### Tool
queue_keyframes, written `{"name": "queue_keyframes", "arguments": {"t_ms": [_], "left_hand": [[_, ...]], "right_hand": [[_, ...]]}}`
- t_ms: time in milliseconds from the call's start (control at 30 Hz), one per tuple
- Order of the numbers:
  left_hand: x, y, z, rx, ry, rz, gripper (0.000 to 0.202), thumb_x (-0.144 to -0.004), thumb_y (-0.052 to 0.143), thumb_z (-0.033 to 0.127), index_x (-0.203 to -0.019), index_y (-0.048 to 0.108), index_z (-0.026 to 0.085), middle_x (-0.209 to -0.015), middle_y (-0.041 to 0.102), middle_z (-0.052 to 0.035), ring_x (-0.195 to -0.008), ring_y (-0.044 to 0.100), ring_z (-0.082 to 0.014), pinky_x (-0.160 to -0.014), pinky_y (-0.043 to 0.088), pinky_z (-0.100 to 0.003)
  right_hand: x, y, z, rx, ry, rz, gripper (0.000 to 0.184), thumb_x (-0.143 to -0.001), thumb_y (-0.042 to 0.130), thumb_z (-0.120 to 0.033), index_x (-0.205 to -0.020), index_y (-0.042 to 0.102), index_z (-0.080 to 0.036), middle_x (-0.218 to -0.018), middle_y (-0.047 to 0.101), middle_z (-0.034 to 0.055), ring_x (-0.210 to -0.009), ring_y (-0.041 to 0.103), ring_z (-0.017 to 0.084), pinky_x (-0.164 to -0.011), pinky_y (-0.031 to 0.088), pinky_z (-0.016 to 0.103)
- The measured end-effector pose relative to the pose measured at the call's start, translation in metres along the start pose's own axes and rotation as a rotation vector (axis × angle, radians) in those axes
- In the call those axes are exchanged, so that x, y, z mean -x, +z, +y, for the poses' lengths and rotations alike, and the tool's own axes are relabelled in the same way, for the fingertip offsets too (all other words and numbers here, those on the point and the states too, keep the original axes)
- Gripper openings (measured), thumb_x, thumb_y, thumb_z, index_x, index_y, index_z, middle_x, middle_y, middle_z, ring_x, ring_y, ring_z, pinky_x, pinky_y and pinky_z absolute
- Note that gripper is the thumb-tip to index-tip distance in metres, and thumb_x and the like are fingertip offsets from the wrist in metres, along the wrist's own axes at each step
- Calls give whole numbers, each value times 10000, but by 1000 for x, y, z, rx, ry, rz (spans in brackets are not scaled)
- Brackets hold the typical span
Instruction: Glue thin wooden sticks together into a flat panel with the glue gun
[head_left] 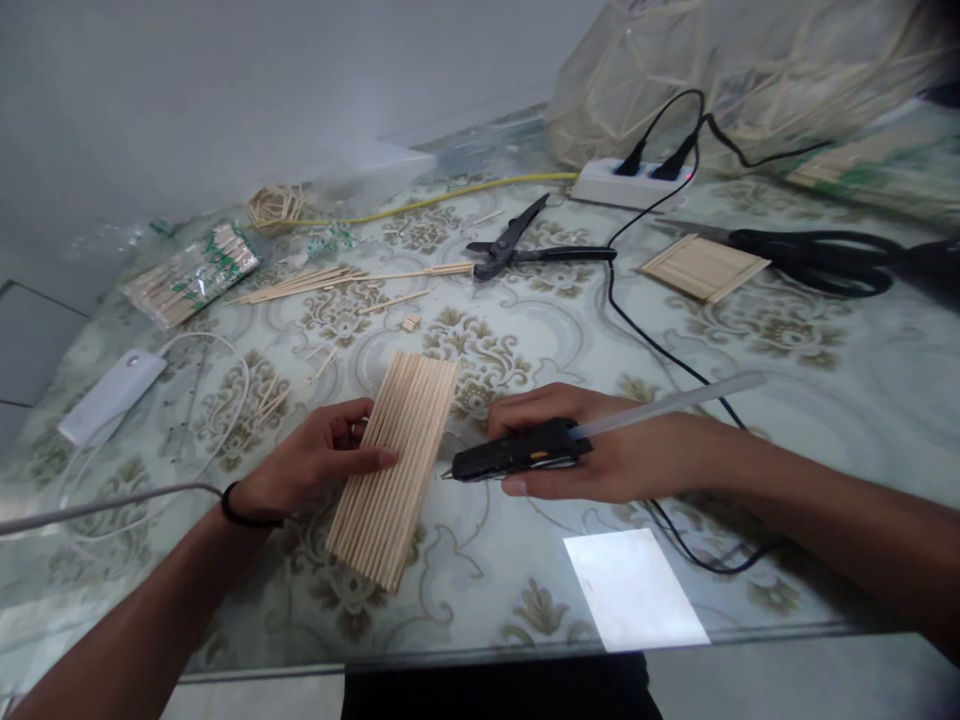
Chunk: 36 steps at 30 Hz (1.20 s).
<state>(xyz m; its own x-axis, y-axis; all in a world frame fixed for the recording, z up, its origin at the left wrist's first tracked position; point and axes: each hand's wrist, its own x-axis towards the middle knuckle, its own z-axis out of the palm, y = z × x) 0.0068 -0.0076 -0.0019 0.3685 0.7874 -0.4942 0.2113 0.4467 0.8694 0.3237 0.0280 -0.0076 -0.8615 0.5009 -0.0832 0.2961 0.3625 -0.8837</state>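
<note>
A flat mat of thin wooden sticks [395, 465] lies side by side on the glass-topped table [787, 360], just in front of me. My left hand [311, 462] rests on the mat's left edge, thumb pressed on top and fingers curled beside it. My right hand [600, 450] grips a black glue gun [517, 452] with a pale glue stick [667, 403] jutting from its back. The gun's nozzle points left, close to the mat's right edge. Its black cord [637, 320] runs back to a power strip [626, 183].
Black pliers [517, 245], large black scissors [810, 255] and a smaller finished stick panel [703, 266] lie farther back. Loose sticks [322, 282], a packet of sticks [191, 275], a white adapter [112, 395] with cable sit at left. A stick-frame structure [712, 70] stands behind.
</note>
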Motion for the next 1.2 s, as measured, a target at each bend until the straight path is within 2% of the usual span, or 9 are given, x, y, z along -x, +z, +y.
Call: {"name": "queue_keyframes", "arguments": {"t_ms": [200, 400, 600, 800, 1200], "left_hand": [[-3, 4, -10, 166, 108, 52, 556, -815, 909, 321, -1284, 650, 173, -1048, 825, -90, -838, 795, -191, -706, 640, -239], [-8, 11, -10, 249, 104, 39, 678, -743, 954, 271, -1298, 570, 204, -1023, 826, -71, -830, 805, -198, -698, 648, -241], [-12, 9, -12, 298, 131, 15, 659, -773, 929, 226, -1315, 555, 215, -1001, 831, -48, -784, 794, -158, -714, 638, -213], [-12, 9, -12, 313, 138, 21, 687, -763, 936, 240, -1330, 547, 226, -1023, 837, -57, -834, 811, -191, -756, 648, -239], [-13, 9, -13, 366, 172, 3, 634, -782, 926, 197, -1316, 582, 203, -980, 836, -52, -826, 809, -167, -752, 660, -207]], "right_hand": [[0, 3, -2, -48, -52, 27, 483, -933, 655, -579, -828, 593, -113, -777, 538, 3, -710, 468, 14, -645, 392, 147], [-2, 9, -4, -124, -87, -28, 434, -929, 678, -506, -781, 565, -114, -737, 520, -10, -690, 444, 5, -624, 362, 144], [0, 15, -6, -128, -103, -69, 446, -925, 675, -512, -760, 554, -116, -708, 495, -22, -670, 444, 0, -623, 355, 148], [0, 22, -5, -108, -146, -86, 422, -925, 676, -477, -753, 542, -116, -723, 504, -24, -692, 444, -1, -675, 363, 154], [-3, 28, -3, -74, -206, -60, 403, -937, 669, -414, -734, 503, -108, -732, 486, -14, -731, 419, 7, -708, 334, 156]]}}
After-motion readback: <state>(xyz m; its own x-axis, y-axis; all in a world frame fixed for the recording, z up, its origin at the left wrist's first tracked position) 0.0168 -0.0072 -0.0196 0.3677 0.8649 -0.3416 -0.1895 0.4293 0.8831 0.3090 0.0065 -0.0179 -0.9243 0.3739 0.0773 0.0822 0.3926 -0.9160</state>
